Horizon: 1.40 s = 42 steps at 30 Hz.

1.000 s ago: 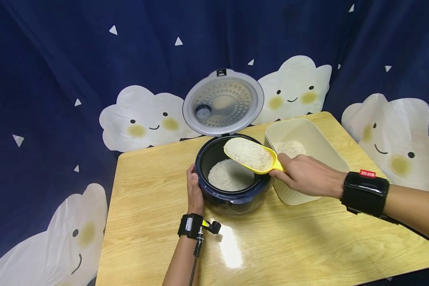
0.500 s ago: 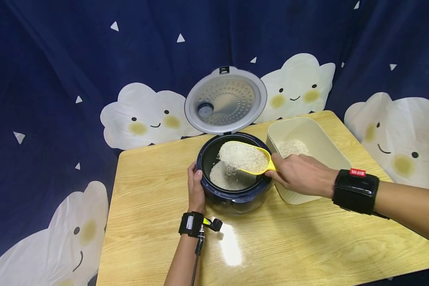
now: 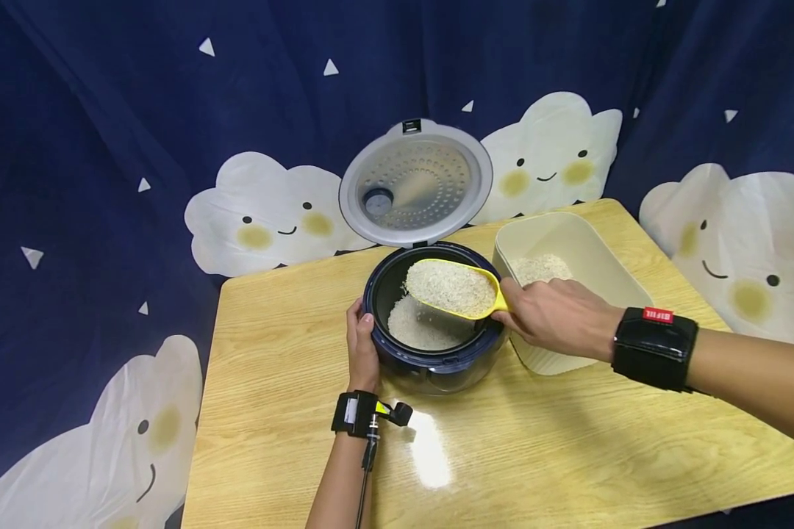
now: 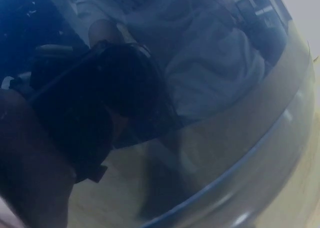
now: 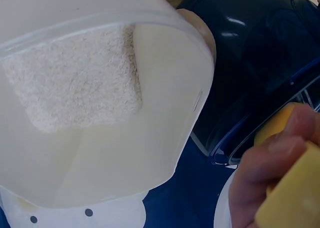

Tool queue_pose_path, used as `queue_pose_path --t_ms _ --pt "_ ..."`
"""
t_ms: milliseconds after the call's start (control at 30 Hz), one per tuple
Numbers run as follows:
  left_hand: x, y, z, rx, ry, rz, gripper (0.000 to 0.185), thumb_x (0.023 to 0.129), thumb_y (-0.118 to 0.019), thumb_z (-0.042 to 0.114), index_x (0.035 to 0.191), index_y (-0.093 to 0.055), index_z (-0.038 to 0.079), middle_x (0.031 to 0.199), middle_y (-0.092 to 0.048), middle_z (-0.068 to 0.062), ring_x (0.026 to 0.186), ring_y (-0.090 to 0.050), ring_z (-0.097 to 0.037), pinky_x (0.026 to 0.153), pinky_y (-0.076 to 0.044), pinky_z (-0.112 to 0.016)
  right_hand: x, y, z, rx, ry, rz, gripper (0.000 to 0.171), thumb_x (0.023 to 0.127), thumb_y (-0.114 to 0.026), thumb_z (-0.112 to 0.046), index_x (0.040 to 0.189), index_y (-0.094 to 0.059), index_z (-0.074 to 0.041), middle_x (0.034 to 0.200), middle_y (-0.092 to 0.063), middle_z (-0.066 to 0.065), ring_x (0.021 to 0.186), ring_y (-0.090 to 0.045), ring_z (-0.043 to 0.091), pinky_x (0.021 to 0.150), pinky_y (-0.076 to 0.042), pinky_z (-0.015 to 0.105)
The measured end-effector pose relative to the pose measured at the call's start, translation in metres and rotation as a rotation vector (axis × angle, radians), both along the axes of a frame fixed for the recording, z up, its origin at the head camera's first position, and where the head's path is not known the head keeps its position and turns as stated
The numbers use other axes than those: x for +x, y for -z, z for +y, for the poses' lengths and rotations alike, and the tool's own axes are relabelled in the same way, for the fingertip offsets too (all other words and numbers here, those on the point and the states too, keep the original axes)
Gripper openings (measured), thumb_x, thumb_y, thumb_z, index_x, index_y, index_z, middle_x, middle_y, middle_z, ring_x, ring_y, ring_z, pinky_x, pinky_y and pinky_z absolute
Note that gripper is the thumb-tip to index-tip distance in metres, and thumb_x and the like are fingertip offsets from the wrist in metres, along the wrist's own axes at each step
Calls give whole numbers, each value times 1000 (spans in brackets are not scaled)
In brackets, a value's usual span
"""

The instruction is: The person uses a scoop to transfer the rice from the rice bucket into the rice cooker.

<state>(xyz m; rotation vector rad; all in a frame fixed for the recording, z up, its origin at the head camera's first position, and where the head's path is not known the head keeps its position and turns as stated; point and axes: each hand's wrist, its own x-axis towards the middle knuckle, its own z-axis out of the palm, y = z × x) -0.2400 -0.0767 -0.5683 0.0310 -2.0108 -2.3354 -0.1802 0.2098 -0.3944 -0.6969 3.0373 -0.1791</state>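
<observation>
A yellow scoop (image 3: 501, 300), heaped with rice (image 3: 451, 286), is over the open pot of a dark blue rice cooker (image 3: 430, 371). My right hand (image 3: 556, 314) grips its handle from the right; fingers and yellow handle also show at the lower right of the right wrist view. A mound of white rice (image 3: 423, 327) lies inside the cooker, partly hidden by the scoop. My left hand (image 3: 362, 349) rests against the cooker's left side, thumb toward me, the other fingers partly hidden. The cooker's glossy wall (image 4: 225, 138) fills most of the left wrist view.
The cooker's grey lid (image 3: 415, 184) stands raised at the back. Just right of the cooker is a cream bin (image 3: 598, 268) with more rice (image 5: 80, 77) at its bottom. Everything stands on a wooden table (image 3: 278, 353). Behind hangs a dark blue curtain (image 3: 271, 95) with clouds.
The scoop has shifted slightly left and its tip has tilted. Half a second ago grains were spilling from the tip into the cooker. My left hand stays at the cooker's side.
</observation>
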Motion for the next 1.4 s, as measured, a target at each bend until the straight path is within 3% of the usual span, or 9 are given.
queue_pose_path --t_ms 567,933,1400 --pt "-1 0 -1 6 -1 12 59 92 -44 38 149 -46 21 149 -55 -7 130 -53 -20 110 -39 -24 -10 -1 2 57 -6 64 27 101 -62 -34 94 -50 -10 63 -56 0 48 -54 19 45 -44 42" --pt "0 -2 1 52 -4 27 61 91 -45 39 148 -46 18 147 -55 -10 127 -54 -19 107 -42 -22 -13 -2 2 87 -23 112 26 100 -62 -32 95 -49 -10 62 -56 3 45 -52 23 43 -42 43" --pt "0 -1 0 29 2 19 61 91 -44 38 149 -46 19 148 -54 -9 130 -53 -20 109 -40 -23 -18 -5 6 104 -24 133 24 99 -63 -31 97 -52 -10 63 -55 3 46 -51 22 41 -41 42"
